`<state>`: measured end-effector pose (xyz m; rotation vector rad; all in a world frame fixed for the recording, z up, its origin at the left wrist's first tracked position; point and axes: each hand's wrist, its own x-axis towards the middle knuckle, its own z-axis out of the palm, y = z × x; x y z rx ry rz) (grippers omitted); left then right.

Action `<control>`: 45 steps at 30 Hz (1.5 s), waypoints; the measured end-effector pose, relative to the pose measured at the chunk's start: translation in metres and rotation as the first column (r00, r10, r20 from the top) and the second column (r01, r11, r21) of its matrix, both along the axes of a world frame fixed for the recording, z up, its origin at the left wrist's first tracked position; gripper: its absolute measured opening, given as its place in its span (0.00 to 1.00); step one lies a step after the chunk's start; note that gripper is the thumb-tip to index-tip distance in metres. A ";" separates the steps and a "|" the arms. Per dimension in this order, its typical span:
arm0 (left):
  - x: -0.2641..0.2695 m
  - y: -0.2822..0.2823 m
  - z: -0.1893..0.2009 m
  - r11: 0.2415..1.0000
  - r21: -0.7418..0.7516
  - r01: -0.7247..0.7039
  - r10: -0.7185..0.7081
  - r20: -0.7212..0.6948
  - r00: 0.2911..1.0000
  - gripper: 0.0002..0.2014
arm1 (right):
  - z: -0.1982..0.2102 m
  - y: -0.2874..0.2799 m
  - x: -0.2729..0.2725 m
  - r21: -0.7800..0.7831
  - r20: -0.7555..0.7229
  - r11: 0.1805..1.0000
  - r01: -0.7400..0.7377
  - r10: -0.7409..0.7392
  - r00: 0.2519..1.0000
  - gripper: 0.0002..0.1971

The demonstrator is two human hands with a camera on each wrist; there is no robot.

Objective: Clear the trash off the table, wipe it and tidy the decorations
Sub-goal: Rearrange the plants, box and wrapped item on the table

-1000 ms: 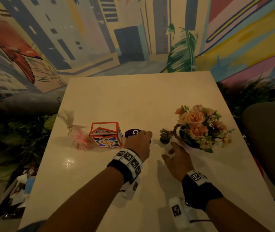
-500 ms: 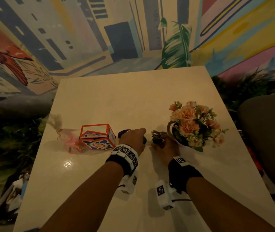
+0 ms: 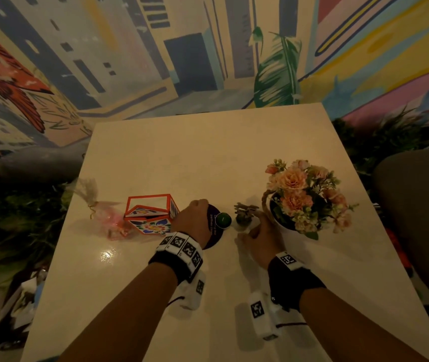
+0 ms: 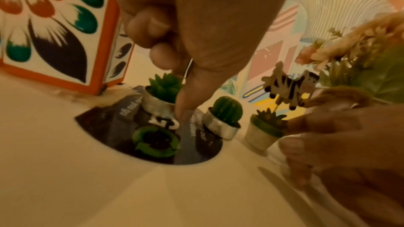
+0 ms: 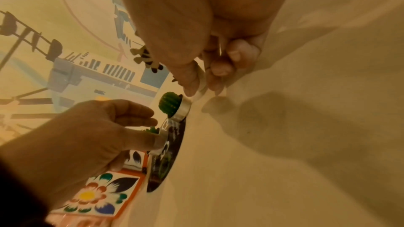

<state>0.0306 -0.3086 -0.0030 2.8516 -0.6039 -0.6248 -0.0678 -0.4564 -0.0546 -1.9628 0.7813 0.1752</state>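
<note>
Two hands are at work on the last step, as I judge it: grouping the decorations, since no trash shows on the worktop. The landmark is the dark round coaster.

The left hand is over the coaster, its grip narrow, thumb and curled fingers pinching the tin cup of the succulent candle, which stands on the coaster's far side. The right hand is just right of the coaster, its grip pinching the rim of the little white pot, which stands on the worktop just off the coaster's right edge.

The next move, I think, calls for small, level nudges: the pot carries a tall zebra pick and looks top-heavy, and the tin cups are light and would slide easily.

Counted:
- two tin-cup candles, the succulent and a round cactus candle at the coaster's right rim
- one white pot
- one coaster
- one flower basket, further right of the coaster
- one orange flowered box, just left of the coaster
- one pink favour bag, left beyond the box

A green ring shows on the coaster's near side; printed or loose, I cannot tell
</note>
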 end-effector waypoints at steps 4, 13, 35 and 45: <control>-0.001 0.000 0.000 1.000 -0.030 -0.004 0.003 -0.017 1.000 0.20 | 0.011 0.003 -0.027 0.044 -0.005 0.999 -0.006 0.006 1.000 0.38; -0.006 0.002 0.000 0.997 0.056 -0.049 0.046 0.042 0.998 0.29 | 0.032 -0.020 -0.111 0.071 0.056 0.997 0.011 -0.015 0.998 0.19; -0.095 -0.021 0.041 0.953 -0.302 0.010 0.028 0.121 0.992 0.20 | 0.056 -0.102 -0.088 0.293 0.184 0.933 0.210 -0.271 0.945 0.44; -0.119 -0.100 0.006 0.928 -0.345 -0.142 -0.053 -0.498 0.865 0.54 | 0.056 -0.098 -0.066 0.277 0.195 0.960 0.028 -0.085 0.977 0.27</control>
